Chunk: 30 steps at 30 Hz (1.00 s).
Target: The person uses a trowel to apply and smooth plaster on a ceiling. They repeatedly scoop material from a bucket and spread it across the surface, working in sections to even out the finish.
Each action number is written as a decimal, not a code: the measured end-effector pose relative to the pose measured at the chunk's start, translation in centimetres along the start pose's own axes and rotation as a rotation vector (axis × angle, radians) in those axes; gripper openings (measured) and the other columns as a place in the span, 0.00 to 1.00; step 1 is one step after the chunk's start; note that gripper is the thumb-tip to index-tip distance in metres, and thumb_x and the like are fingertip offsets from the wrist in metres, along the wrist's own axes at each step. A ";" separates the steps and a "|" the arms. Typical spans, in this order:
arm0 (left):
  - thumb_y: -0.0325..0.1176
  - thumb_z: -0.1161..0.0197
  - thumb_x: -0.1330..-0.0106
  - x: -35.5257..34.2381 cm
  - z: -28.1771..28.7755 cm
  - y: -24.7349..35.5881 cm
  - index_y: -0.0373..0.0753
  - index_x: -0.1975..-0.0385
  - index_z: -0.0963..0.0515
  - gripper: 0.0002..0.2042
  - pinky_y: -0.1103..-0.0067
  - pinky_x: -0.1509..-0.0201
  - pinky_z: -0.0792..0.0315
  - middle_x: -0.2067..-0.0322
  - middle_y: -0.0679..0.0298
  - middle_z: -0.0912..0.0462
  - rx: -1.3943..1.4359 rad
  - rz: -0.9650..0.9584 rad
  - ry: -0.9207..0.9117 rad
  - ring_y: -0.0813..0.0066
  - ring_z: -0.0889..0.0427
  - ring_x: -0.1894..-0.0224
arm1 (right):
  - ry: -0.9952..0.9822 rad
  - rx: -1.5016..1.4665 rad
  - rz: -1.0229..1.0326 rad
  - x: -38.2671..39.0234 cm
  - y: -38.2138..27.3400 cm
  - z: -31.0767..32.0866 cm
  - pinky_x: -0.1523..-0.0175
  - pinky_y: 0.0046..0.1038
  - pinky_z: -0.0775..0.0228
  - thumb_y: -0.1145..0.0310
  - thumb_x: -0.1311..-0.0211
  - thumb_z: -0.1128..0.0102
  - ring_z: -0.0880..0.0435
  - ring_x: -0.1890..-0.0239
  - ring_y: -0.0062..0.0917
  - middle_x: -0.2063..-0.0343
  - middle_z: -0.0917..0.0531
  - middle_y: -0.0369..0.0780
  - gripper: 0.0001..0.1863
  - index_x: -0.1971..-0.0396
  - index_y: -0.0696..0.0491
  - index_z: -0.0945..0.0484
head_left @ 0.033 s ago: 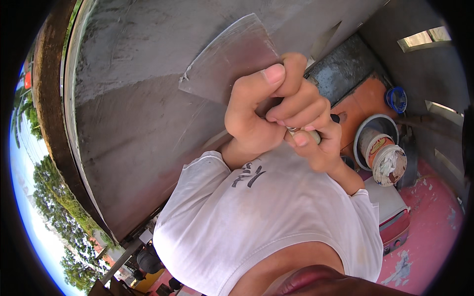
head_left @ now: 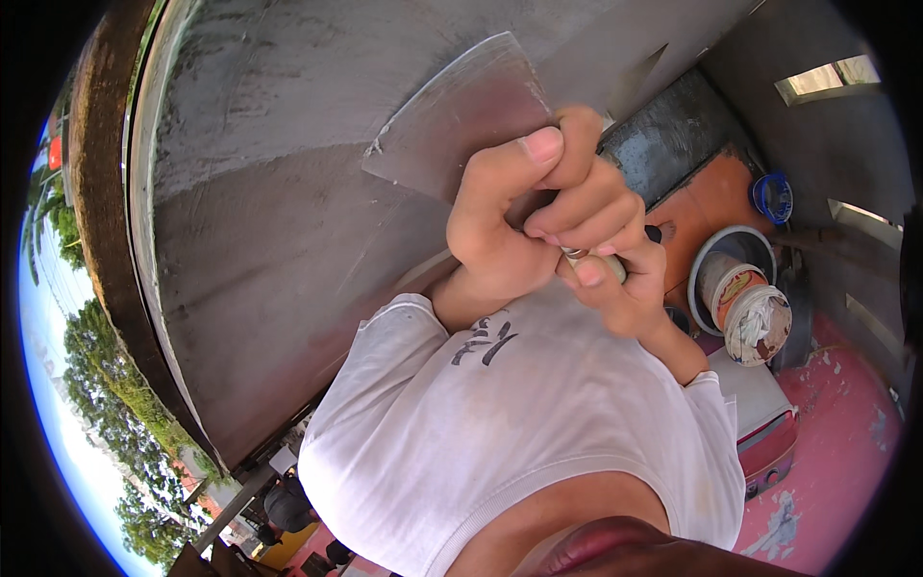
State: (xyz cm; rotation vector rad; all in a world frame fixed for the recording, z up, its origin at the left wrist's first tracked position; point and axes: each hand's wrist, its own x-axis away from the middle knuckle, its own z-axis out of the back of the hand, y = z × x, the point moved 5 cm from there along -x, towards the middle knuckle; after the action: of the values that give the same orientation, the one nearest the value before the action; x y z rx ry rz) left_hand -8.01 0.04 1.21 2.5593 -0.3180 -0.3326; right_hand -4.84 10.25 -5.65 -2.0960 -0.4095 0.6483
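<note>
A broad, flat metal scraper blade (head_left: 452,115) with a whitish smeared edge lies over or against a large grey plastered surface (head_left: 260,250); contact along its whole edge is unclear. My left hand (head_left: 524,202) has fingers curled tightly round the tool just below the blade, partly hiding it. Just below and to the right, my right hand (head_left: 620,288) is closed on the pale handle (head_left: 611,266), thumb pressed along it, fingers touching those of my left hand. My white T-shirt fills the view below both hands.
At right are a blue bucket (head_left: 772,197), a grey tub (head_left: 716,264) holding stained pails (head_left: 755,327), orange flooring (head_left: 721,183), a red-and-silver appliance (head_left: 760,442), peeling pink floor (head_left: 832,433) and a slotted grey wall (head_left: 817,135). A wooden beam (head_left: 96,115) edges trees and sky at left.
The scraper and both my hands have shifted slightly right and downward, with the grip unchanged.
</note>
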 end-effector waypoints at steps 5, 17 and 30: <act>0.42 0.60 0.34 0.2 0.5 -0.6 0.48 0.82 0.46 0.14 0.79 0.74 0.38 0.91 0.77 0.46 -0.048 0.028 0.162 0.84 0.48 0.86 | 0.051 0.003 -0.098 0.3 0.0 -0.1 0.73 0.18 0.39 0.74 0.36 0.44 0.30 0.79 0.13 0.79 0.22 0.36 0.10 0.57 0.62 0.27; 0.43 0.59 0.35 -1.5 -0.6 0.4 0.49 0.83 0.46 0.14 0.80 0.76 0.39 0.92 0.77 0.46 -0.016 0.016 0.139 0.84 0.49 0.87 | 0.054 -0.058 -0.123 -1.1 -1.3 -0.4 0.73 0.17 0.38 0.74 0.35 0.45 0.31 0.80 0.12 0.79 0.22 0.36 0.10 0.56 0.61 0.26; 0.43 0.62 0.33 -1.1 -0.8 0.1 0.49 0.81 0.46 0.13 0.80 0.74 0.38 0.90 0.77 0.46 0.042 0.035 -0.030 0.85 0.48 0.86 | 0.134 0.005 0.026 -0.3 -1.6 -0.5 0.73 0.17 0.41 0.75 0.38 0.41 0.30 0.79 0.12 0.79 0.22 0.36 0.08 0.61 0.63 0.24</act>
State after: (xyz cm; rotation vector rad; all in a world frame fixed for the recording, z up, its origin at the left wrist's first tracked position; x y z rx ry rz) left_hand -8.83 0.71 2.13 2.5888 -0.3841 -0.3553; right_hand -4.88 10.64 -3.96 -2.1285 -0.3058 0.5194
